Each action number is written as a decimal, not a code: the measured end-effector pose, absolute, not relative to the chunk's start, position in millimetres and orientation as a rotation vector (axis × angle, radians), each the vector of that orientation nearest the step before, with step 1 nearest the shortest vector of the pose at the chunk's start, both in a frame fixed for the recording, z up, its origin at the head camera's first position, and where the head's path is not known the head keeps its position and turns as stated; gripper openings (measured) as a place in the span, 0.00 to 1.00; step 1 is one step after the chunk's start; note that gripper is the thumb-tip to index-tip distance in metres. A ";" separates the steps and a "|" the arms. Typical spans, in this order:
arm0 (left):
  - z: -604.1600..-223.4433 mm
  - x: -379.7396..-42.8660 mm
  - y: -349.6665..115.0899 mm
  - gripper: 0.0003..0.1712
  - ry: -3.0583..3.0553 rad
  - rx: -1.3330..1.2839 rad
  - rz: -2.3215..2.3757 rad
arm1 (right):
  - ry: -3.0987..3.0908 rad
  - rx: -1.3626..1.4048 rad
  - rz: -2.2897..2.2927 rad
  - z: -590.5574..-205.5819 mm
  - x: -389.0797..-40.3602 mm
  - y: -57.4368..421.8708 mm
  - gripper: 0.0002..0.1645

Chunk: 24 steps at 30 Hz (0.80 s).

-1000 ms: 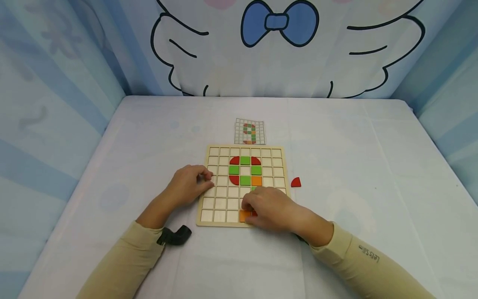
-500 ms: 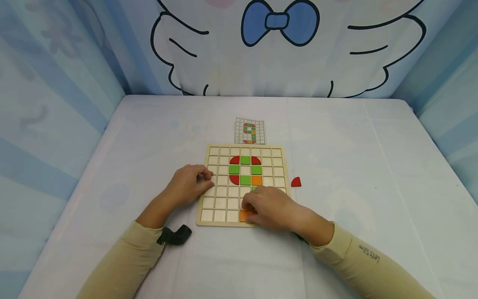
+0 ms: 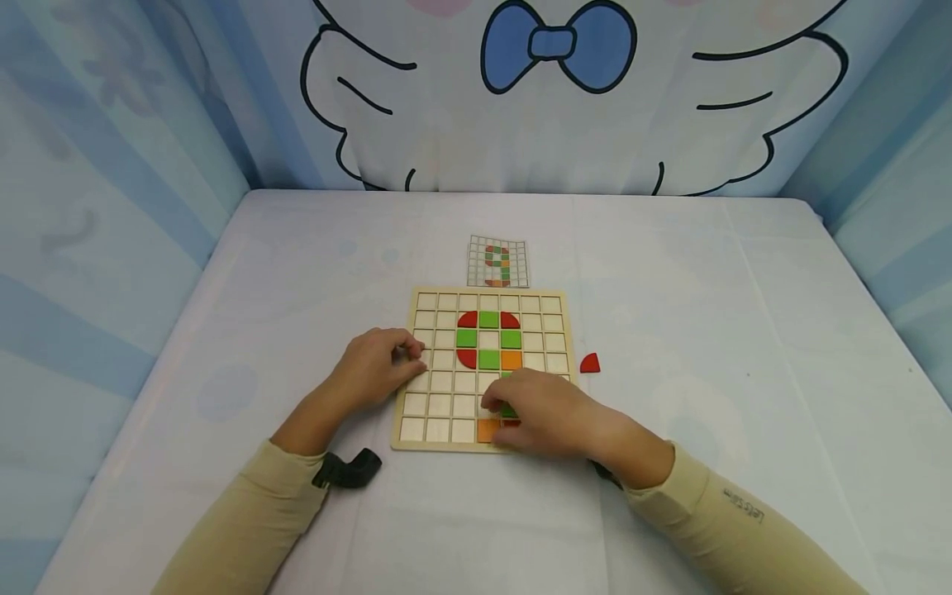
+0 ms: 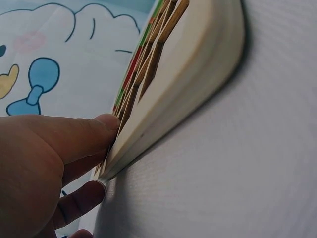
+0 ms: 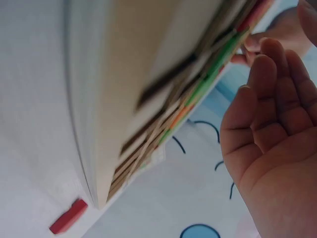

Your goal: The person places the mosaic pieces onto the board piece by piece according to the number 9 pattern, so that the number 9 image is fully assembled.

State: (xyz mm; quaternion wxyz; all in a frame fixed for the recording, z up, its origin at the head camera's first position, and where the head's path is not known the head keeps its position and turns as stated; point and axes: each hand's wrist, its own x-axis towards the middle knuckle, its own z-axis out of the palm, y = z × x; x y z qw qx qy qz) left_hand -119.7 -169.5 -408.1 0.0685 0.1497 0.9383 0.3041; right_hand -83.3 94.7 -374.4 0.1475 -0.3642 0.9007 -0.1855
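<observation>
A wooden grid board lies on the table with red, green and orange tiles in its cells. My left hand holds the board's left edge; in the left wrist view the thumb lies on the top face and fingers meet the rim. Above the lower right part hovers my right hand, its fingers loosely bent with nothing between them. Near its fingertips sit an orange square tile and a partly hidden red tile. A green tile shows under the hand.
A loose red quarter-circle tile lies on the white tablecloth right of the board. Behind the board, a printed pattern card shows a similar coloured figure. Curtains with a cartoon print hang around the table.
My right hand has lifted and shifted slightly right off the red tile, so more of the green tile shows. The left hand has stayed in place.
</observation>
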 end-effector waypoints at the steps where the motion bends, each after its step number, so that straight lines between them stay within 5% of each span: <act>1: -408.0 -119.7 -169.6 0.07 2.827 0.452 0.917 | 2.595 -1.025 -0.557 -372.8 -83.9 96.1 0.16; 24: -407.6 -119.0 -169.8 0.07 2.820 0.469 0.928 | 2.779 -0.765 -0.753 -359.6 -107.3 160.0 0.20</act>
